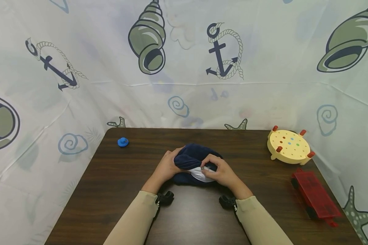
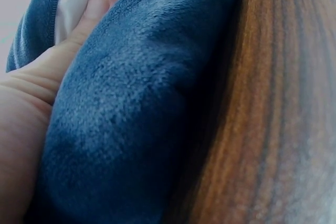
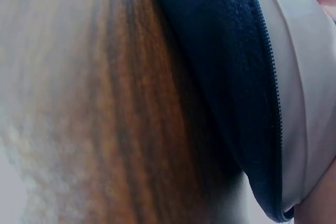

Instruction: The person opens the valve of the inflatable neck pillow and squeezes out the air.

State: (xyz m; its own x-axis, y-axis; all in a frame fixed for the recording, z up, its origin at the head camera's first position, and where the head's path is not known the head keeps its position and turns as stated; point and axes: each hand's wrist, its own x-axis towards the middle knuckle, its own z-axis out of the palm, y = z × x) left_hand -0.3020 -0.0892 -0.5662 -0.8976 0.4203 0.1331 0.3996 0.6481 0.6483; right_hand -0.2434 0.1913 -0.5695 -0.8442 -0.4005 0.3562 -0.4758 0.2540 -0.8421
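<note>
A navy plush cushion (image 1: 199,151), possibly a neck pillow, sits on the table between both hands. Its zipper (image 3: 272,61) is open, and white inner fabric (image 1: 197,174) shows through the gap. My left hand (image 1: 167,166) grips the cushion's left side, its thumb (image 2: 79,32) over the plush edge against the white fabric; the other fingers are hidden behind. At the opening, my right hand (image 1: 224,172) pinches a small piece that looks like the zipper pull (image 1: 202,167) between thumb and index finger. In the right wrist view that hand is mostly cut off.
A small blue knobbed piece (image 1: 123,142) lies at the table's back left. At the back right is a round yellow toy (image 1: 289,144) with red pegs and coloured dots. A translucent red toy wagon (image 1: 316,194) stands near the right edge. Patterned cloth hangs behind the brown table (image 1: 110,204).
</note>
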